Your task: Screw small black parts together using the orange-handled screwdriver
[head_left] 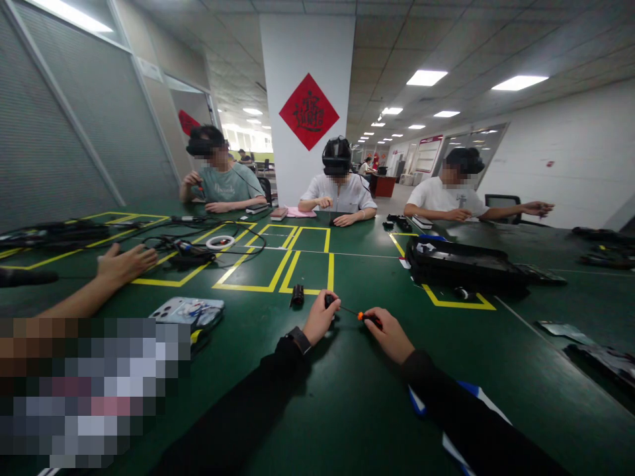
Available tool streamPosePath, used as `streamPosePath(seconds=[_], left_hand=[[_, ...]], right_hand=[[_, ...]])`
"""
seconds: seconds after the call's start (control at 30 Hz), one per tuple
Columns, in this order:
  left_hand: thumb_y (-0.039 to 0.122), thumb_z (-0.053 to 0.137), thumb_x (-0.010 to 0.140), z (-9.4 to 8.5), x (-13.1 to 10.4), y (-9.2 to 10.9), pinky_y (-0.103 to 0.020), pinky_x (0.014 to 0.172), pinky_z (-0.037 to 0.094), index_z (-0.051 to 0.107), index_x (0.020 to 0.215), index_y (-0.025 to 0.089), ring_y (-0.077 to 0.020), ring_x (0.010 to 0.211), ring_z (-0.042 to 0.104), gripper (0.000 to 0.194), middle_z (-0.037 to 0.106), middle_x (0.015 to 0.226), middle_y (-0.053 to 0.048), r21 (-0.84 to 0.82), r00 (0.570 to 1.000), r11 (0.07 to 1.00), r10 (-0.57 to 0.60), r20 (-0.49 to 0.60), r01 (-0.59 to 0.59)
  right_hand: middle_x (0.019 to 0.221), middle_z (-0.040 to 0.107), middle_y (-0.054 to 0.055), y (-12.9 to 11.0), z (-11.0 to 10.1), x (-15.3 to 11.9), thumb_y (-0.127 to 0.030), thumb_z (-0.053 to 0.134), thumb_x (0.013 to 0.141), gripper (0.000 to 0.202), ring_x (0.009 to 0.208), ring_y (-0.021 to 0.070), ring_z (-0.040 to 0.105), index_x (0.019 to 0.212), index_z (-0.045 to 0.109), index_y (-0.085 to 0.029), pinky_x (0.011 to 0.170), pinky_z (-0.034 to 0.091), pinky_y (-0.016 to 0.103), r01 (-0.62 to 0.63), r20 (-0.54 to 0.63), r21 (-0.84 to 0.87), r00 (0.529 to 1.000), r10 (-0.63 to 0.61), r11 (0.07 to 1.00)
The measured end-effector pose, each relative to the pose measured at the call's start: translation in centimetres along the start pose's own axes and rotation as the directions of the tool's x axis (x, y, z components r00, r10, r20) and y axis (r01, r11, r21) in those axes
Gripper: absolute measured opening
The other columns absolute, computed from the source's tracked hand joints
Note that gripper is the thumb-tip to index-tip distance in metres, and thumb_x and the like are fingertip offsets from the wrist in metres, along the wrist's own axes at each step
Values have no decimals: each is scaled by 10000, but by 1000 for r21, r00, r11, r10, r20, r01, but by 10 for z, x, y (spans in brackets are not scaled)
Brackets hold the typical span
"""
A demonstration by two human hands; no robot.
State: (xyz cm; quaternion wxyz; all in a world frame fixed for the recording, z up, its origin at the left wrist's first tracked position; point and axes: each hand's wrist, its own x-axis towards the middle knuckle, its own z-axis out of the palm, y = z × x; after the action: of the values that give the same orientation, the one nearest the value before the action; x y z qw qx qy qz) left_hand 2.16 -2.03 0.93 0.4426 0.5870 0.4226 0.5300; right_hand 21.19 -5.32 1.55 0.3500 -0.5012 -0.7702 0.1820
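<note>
My left hand (320, 318) is closed around a small black part (328, 301) above the green table (342, 403). To its right, my right hand (389, 334) grips a screwdriver (372, 320) with an orange and black handle. The screwdriver's thin shaft points left, and its tip reaches the black part or lies close beside it; exact contact cannot be made out. Another small black part (297, 295) stands on the table just left of my left hand.
A co-worker's hand (126, 264) rests at the left near black cables (188, 254). A phone-like case (188, 311) lies nearer. At right are a long black tray (461, 261) and a small roll (464, 293). Several people sit across the table. A blue-white packet (483, 403) lies under my right sleeve.
</note>
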Motion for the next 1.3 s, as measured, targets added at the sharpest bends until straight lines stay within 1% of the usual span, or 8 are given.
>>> streamPosePath(seconds=[0.17, 0.33, 0.47, 0.7, 0.87, 1.0, 1.13, 1.3], left_hand=[[342, 520, 723, 0, 0, -1, -181, 517, 367, 480, 851, 175, -88, 589, 497, 214, 499, 666, 23, -19, 1000, 1000, -17, 4, 17], [326, 492, 749, 0, 1, -3, -190, 550, 391, 444, 964, 198, -84, 635, 528, 254, 516, 795, 4, -29, 1000, 1000, 4, -5, -4], [328, 494, 751, 0, 0, -3, -197, 566, 396, 455, 948, 196, -92, 647, 536, 240, 518, 779, 3, -19, 1000, 1000, -1, 11, 1], [342, 494, 751, 0, -1, -1, -223, 618, 410, 457, 925, 195, -93, 657, 539, 231, 514, 817, 0, -16, 1000, 1000, 8, 13, -8], [340, 488, 754, 0, 0, 0, -228, 647, 409, 459, 916, 194, -92, 671, 537, 220, 514, 822, -2, -13, 1000, 1000, 5, 29, -4], [352, 472, 761, 1, 1, -1, -228, 632, 409, 466, 901, 189, -97, 671, 532, 214, 513, 798, 0, 16, 999, 1000, 2, 45, -3], [367, 460, 766, 1, 1, -3, -220, 606, 398, 479, 887, 185, -108, 675, 517, 220, 511, 734, 6, 63, 999, 998, -4, 46, 1], [350, 499, 744, -5, 3, -4, -213, 618, 392, 507, 857, 176, -103, 692, 490, 208, 519, 812, -11, 133, 999, 991, 16, 33, -20]], right_hand=[[884, 577, 30, 0, 0, 0, -266, 483, 776, 188, 818, 147, 532, 932, 543, -180, 776, 420, 304, -25, 3, 88, 1000, 25, 996], [955, 561, 74, 1, 1, 2, -268, 367, 848, 251, 947, 173, 489, 910, 591, -176, 880, 365, 348, 41, -29, 15, 999, -41, 999], [936, 550, 73, 1, 0, 0, -253, 431, 818, 180, 931, 180, 479, 865, 585, -171, 865, 369, 347, 94, -33, -36, 995, -95, 995], [855, 546, 30, 2, -1, -2, -262, 544, 744, 138, 788, 154, 501, 853, 534, -178, 726, 410, 290, 21, -1, -10, 1000, -21, 1000], [860, 566, 43, -1, -1, 0, -301, 478, 796, 169, 824, 161, 497, 863, 570, -177, 757, 390, 295, 17, -9, -37, 1000, -17, 999], [816, 575, 49, -1, -2, 1, -260, 383, 840, 247, 824, 160, 497, 757, 597, -169, 781, 370, 302, 29, -10, -87, 1000, -30, 996], [841, 567, 43, 1, 0, 0, -237, 481, 777, 120, 823, 160, 496, 814, 575, -170, 757, 382, 293, 27, -35, -75, 999, -30, 997], [862, 555, 37, 4, 2, -1, -257, 539, 734, 147, 795, 158, 503, 858, 548, -177, 725, 402, 290, -20, -34, -36, 999, 19, 999]])
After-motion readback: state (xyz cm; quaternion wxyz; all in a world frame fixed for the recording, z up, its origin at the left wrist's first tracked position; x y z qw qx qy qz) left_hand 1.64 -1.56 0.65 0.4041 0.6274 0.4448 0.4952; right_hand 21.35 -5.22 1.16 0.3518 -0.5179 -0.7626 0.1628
